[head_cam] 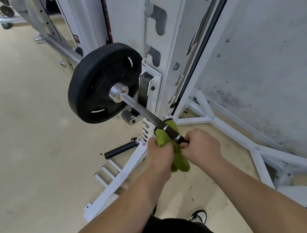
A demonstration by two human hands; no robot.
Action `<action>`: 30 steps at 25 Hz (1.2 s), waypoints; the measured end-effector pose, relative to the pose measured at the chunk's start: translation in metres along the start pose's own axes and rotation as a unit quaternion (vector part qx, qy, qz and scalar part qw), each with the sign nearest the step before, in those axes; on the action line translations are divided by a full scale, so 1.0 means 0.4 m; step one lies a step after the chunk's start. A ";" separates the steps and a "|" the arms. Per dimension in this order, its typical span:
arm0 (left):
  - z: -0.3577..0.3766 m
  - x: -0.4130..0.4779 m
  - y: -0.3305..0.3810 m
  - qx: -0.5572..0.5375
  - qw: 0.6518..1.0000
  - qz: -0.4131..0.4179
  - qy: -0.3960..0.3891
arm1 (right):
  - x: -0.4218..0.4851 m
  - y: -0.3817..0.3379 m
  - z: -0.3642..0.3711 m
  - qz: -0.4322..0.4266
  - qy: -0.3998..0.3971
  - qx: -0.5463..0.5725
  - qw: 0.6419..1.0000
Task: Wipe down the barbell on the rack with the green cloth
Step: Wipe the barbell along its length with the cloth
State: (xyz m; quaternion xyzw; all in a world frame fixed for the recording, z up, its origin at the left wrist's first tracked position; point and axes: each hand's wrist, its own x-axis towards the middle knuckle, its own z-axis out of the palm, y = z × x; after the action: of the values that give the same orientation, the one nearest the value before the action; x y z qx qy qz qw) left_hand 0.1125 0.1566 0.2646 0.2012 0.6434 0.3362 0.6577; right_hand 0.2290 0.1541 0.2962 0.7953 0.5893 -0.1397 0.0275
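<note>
Ahead of the fingers (184, 145), the bar (141, 110) is left bare up to the rack hook (144, 88); beyond that, passage is blocked by the black plate (98, 84). Right of them, the way is closed by the white upright (168, 78). Leftward, open floor (31, 144) is offered, broken only by a black peg (120, 149).

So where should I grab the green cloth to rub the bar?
Probably the bunched part of the cloth wrapped round the bar, coming from the left like the left hand does. The bar is round, so cloth squeezed around it touches more; the loose end hanging below touches nothing.
</note>
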 end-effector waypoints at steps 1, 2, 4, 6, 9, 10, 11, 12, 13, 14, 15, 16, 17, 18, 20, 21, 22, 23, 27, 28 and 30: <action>-0.006 -0.004 -0.017 0.001 0.999 -0.019 -0.039 | 0.001 0.001 0.001 0.000 -0.002 -0.005 1.000; -0.020 0.009 -0.018 -0.020 0.998 -0.032 -0.058 | 0.002 0.001 0.000 0.000 -0.004 -0.004 1.000; -0.053 0.070 0.019 -0.112 0.993 -0.039 -0.019 | 0.000 0.005 0.000 0.000 -0.005 0.004 1.000; -0.065 0.116 0.066 -0.182 0.982 -0.028 0.033 | 0.000 0.007 0.004 -0.005 -0.005 0.013 1.000; -0.027 0.083 0.028 -0.112 0.993 -0.042 -0.002 | -0.002 0.002 0.003 -0.001 -0.004 0.004 1.000; -0.019 0.050 0.002 -0.084 0.994 -0.053 -0.046 | 0.000 0.000 0.001 -0.001 -0.002 0.000 1.000; -0.020 0.027 -0.014 -0.062 0.993 -0.060 -0.086 | 0.001 0.000 0.000 -0.002 -0.002 -0.003 1.000; -0.030 0.025 -0.011 -0.052 0.992 -0.067 -0.092 | 0.001 0.000 -0.001 -0.002 -0.004 -0.002 1.000; -0.040 0.038 0.007 -0.056 0.994 -0.062 -0.066 | 0.000 0.000 -0.003 0.000 -0.007 0.000 1.000; -0.049 0.065 0.032 -0.076 0.996 -0.049 -0.018 | -0.001 0.002 -0.003 0.002 -0.009 0.002 1.000; -0.055 0.086 0.063 -0.101 0.994 -0.033 0.026 | -0.002 0.003 -0.002 0.001 -0.009 0.004 1.000; -0.056 0.097 0.088 -0.119 0.991 -0.019 0.059 | -0.002 0.004 0.000 0.000 -0.007 0.007 1.000; -0.049 0.091 0.100 -0.123 0.990 -0.012 0.074 | -0.003 0.003 0.002 0.001 -0.006 0.009 1.000; -0.038 0.068 0.097 -0.104 0.992 -0.011 0.070 | -0.003 0.001 0.002 0.004 -0.005 0.010 1.000; -0.026 0.007 0.052 -0.007 1.000 -0.024 0.014 | 0.000 -0.001 0.000 0.010 -0.005 0.009 1.000; -0.030 -0.019 0.034 0.041 0.999 -0.024 -0.026 | 0.002 0.001 -0.001 0.011 -0.004 0.006 1.000; -0.044 -0.035 0.029 0.068 0.997 -0.005 -0.046 | 0.004 0.002 -0.001 0.010 -0.007 0.005 1.000; -0.061 -0.041 0.047 0.083 0.995 0.041 -0.040 | 0.004 0.002 0.000 0.009 -0.009 0.006 1.000; -0.090 -0.023 0.233 0.221 0.890 0.398 0.008 | 0.007 0.008 0.004 0.005 -0.001 0.021 1.000; -0.081 -0.009 0.268 0.320 0.822 0.471 0.010 | 0.007 0.009 0.005 0.003 0.003 0.024 1.000; -0.051 0.039 0.286 0.587 0.633 0.505 -0.007 | 0.004 0.011 0.006 0.003 0.001 0.029 1.000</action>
State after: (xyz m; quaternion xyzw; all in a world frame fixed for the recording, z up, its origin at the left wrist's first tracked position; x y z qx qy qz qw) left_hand 0.0706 0.2431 0.3314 0.8404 0.4986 0.1660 0.1328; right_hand 0.2332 0.1538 0.2930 0.7979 0.5823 -0.1559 0.0044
